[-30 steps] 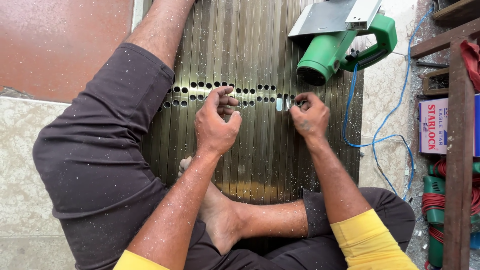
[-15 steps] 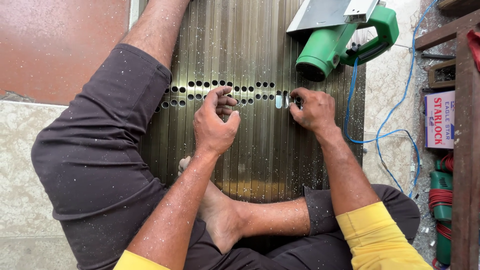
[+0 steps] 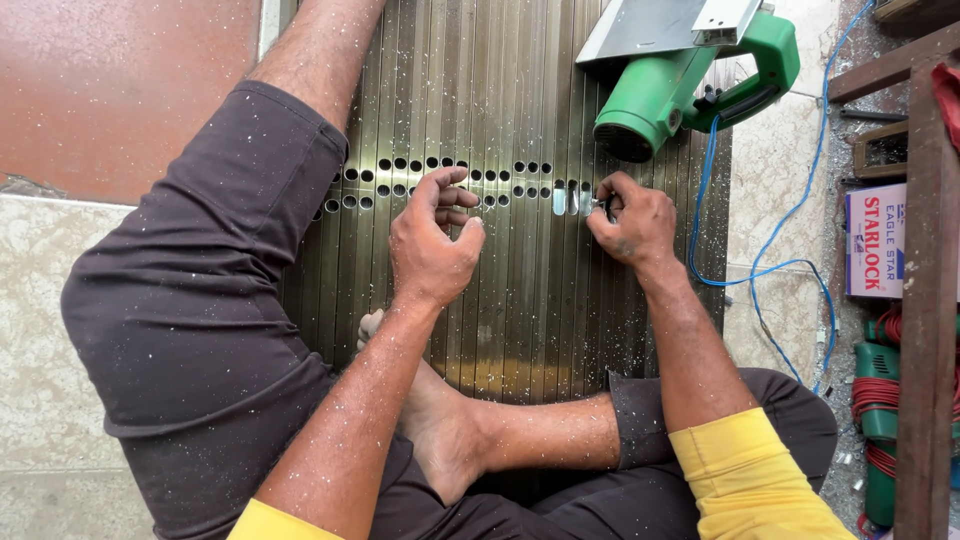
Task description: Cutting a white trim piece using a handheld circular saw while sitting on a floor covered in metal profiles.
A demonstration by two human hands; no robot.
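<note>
On the floor, across the seated person's lap, lies a row of bronze-coloured ribbed metal strips side by side, crossed by a band of drilled round holes and two elongated slots. Left hand rests on the strips, fingers curled loosely together beside the holes; right hand pinches a small dark piece, too small to identify, just right of the slots. Judged step: working at the slots by hand, needing steady strips and fine fingertip alignment; green power tool lies idle above.
</note>
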